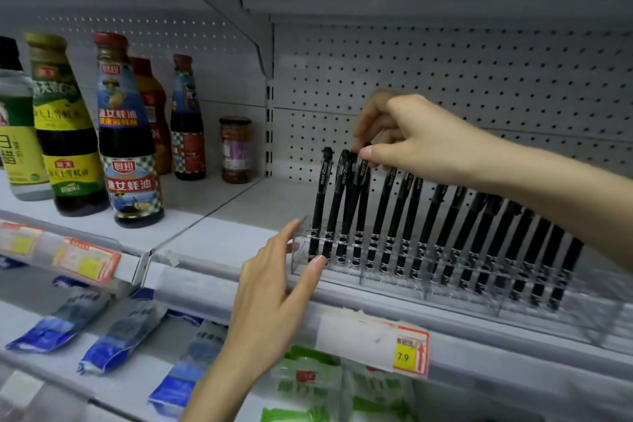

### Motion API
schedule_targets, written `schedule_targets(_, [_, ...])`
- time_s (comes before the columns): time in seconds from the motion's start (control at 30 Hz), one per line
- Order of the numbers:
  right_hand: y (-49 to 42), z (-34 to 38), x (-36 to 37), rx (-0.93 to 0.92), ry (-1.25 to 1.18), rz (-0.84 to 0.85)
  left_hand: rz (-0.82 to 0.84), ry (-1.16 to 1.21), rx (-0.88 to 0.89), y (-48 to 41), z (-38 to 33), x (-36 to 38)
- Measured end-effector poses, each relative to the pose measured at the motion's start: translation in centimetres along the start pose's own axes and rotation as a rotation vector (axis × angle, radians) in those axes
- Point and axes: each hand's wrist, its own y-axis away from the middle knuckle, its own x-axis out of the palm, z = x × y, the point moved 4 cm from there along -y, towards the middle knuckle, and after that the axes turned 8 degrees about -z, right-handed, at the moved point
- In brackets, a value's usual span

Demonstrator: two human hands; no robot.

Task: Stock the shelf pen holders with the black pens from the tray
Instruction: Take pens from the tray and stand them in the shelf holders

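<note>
black pens [397, 216] stand in a long row in the clear pen holder [486, 288] on the shelf [219, 236], all leaning to the right. the right hand [407, 137] reaches in from the right and pinches the cap end of one pen [359, 195] near the left end of the row between thumb and fingertips; that pen's lower end already sits in a slot of the holder. the left hand [274, 288] comes up from below with fingers spread and loose, the fingertips touching the left front corner of the holder and gripping nothing. two more pens stand to the left of the pinched one. behind the row is a grey pegboard back panel [445, 79]. further left on the same shelf stand sauce bottles [126, 134] and a small jar [235, 149], well apart from the holder. a yellow price tag [409, 356] reading 7.9 sits on the shelf's front rail below the holder, and blue packets [116, 339] and green packets [305, 384] lie on the shelf beneath.
</note>
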Motion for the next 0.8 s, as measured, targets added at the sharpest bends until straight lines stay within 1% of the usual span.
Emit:
schedule_targets(0.3, [-0.1, -0.4, 0.2, -0.005, 0.009, -0.065, 0.008, 0.034, -0.015, -0.1, -0.2, -0.2])
schedule_targets(0.47, [-0.4, -0.4, 0.5, 0.0, 0.029, -0.07, 0.019, 0.048, -0.027, -0.3, -0.1, -0.2])
schedule_targets(0.67, [1.5, 0.1, -0.5, -0.016, 0.027, -0.087, 0.032, 0.023, -0.011, -0.4, -1.1, -0.5])
schedule_targets(0.73, [2.9, 0.3, -0.5, -0.012, -0.004, -0.075, 0.016, 0.031, -0.024, -0.4, -1.4, -0.8])
schedule_targets(0.8, [4.6, 0.4, -0.1, -0.001, -0.028, -0.039, -0.038, 0.021, -0.003, 0.1, -1.8, -1.5])
